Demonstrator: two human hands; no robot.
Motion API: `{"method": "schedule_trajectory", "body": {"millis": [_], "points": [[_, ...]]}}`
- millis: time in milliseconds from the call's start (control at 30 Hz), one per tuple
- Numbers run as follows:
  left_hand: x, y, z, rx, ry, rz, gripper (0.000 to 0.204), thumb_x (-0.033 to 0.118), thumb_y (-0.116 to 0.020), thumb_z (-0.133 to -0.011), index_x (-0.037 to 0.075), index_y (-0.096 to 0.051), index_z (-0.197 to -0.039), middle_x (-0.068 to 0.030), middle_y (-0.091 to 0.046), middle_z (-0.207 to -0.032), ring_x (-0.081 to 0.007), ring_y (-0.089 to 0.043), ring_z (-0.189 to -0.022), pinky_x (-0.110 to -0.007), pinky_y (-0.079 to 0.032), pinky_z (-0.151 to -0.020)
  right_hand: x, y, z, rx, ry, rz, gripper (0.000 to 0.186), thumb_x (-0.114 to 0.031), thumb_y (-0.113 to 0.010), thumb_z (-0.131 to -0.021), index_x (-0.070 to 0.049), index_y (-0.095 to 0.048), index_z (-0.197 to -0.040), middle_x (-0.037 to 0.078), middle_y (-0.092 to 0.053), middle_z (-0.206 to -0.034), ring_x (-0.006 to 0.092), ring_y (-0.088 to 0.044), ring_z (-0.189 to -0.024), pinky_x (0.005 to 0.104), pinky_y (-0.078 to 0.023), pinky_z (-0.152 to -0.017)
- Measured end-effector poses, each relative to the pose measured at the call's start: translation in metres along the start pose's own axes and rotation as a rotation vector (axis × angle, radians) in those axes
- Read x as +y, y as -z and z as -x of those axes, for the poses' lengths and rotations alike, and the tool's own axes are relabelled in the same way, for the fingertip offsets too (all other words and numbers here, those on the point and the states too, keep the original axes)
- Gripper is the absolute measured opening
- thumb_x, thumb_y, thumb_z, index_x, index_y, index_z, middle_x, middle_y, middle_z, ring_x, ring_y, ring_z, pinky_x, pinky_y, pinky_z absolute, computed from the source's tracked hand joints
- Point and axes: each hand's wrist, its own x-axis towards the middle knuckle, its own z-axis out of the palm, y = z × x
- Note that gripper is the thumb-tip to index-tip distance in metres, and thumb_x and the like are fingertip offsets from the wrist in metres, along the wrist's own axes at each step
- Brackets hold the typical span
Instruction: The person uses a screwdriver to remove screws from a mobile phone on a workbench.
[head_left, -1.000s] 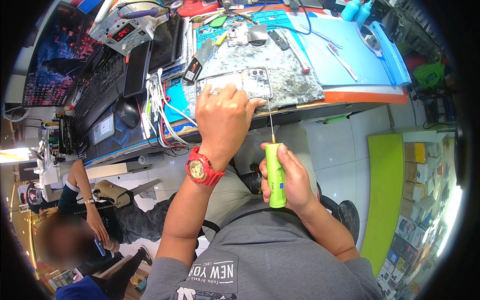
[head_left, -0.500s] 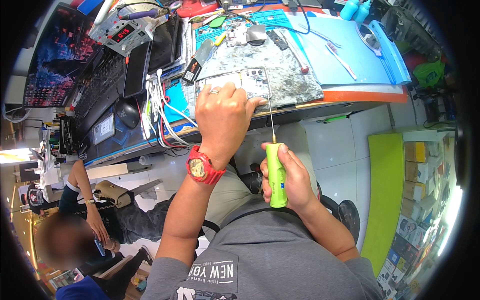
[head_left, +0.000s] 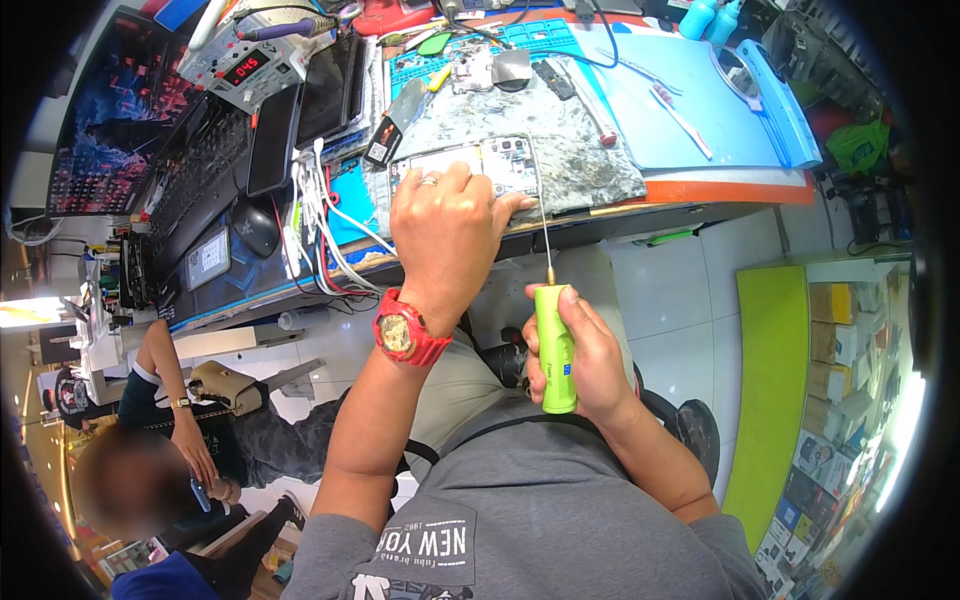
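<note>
My left hand [head_left: 445, 222], with a red watch on its wrist, is closed over the near edge of an opened smartphone [head_left: 514, 160]. The phone lies flat on a stained grey work mat [head_left: 595, 180], its inner parts bared; my fingers hide much of its near side. In my right hand [head_left: 597, 365] is a bright green handheld power tool [head_left: 553, 350] with a small display. Its long thin metal shaft points away from me. The shaft's end reaches the phone's right edge; whether it touches cannot be made out.
White cables [head_left: 318, 215] hang over the bench edge at the left, near a mouse [head_left: 255, 225] and a dark phone [head_left: 275, 140]. Behind the mat lie small parts and a blue tool tray [head_left: 540, 36]. A toothbrush [head_left: 682, 122] lies on a light-blue mat. Another person sits at lower left.
The green tool has shifted very slightly to the right in my right hand. My left hand and the phone look unmoved.
</note>
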Motion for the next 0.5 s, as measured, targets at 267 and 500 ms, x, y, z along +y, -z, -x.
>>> {"method": "schedule_trajectory", "body": {"millis": [267,500], "points": [[0.0,0.003,0.002,-0.027,-0.002,-0.023,0.034,0.039,-0.085,-0.078,0.009,-0.071,-0.08,-0.0075,-0.065,-0.083,-0.0293,-0.068,-0.081,-0.052,-0.046,-0.105,-0.015,0.016,0.011,0.028,0.094,0.227,0.049,-0.045,-0.04,-0.114,-0.005,-0.046,-0.14,0.01,-0.057,-0.087,0.0172,-0.06,-0.053,0.0332,-0.053,-0.046],[0.016,-0.001,0.011,0.061,-0.044,0.134,0.013,0.014,-0.081,-0.082,0.009,-0.07,-0.087,-0.0072,-0.065,-0.092,-0.0313,-0.066,-0.09,-0.057,-0.04,-0.112,-0.038,0.016,0.007,-0.022,-0.121,0.301,0.048,-0.048,-0.041,-0.113,-0.007,-0.048,-0.137,0.008,-0.058,-0.086,0.0147,-0.061,-0.054,0.0313,-0.053,-0.046]]}}
